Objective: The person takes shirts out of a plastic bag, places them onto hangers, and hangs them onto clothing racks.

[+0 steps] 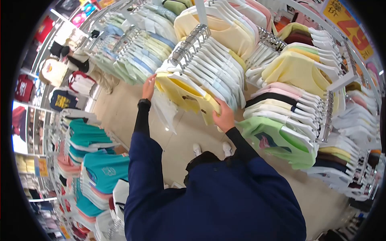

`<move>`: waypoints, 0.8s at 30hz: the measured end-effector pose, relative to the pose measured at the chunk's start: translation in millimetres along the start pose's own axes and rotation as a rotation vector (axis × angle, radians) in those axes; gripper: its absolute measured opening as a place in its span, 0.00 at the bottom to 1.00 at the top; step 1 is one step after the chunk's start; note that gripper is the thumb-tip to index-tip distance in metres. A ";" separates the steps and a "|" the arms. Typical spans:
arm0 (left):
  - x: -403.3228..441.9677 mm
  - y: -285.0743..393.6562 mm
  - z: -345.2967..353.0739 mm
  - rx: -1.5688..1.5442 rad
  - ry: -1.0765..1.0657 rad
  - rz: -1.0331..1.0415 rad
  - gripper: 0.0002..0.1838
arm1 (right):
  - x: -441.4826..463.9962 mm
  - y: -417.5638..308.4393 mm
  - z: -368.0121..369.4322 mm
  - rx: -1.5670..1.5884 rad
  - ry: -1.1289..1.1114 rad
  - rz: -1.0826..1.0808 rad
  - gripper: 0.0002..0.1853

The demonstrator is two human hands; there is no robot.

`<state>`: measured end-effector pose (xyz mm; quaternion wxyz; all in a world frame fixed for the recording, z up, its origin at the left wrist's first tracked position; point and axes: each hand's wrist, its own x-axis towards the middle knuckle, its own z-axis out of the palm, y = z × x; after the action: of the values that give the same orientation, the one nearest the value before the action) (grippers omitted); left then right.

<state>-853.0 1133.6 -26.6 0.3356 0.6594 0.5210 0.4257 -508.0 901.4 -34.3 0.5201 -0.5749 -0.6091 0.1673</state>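
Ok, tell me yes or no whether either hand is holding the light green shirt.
No, the left hand and right hand are both at the yellow shirt, one at each side.

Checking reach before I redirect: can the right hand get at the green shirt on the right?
Probably yes: the green shirt hangs close by, its front largely uncovered, but the right hand seems occupied, gripping the yellow shirt.

Left hand point(148, 88) touches and right hand point(224, 116) grips a hanging yellow shirt point(193, 100).
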 end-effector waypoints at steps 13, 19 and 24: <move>25.3 -52.6 -35.9 -0.108 -0.440 -0.306 0.28 | -87.0 78.1 102.0 0.399 0.179 0.643 0.20; -24.9 -57.5 -24.9 -0.138 -0.538 -0.176 0.21 | -131.4 75.9 123.1 0.359 0.243 0.794 0.20; -70.1 -104.0 -29.0 -0.124 -0.681 -0.281 0.19 | -174.5 44.7 116.4 0.504 0.317 0.909 0.22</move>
<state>-927.9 1089.5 -121.7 0.5841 0.6636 0.4382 0.1626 -615.8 807.3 -194.0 0.6027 -0.6559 -0.1542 0.4275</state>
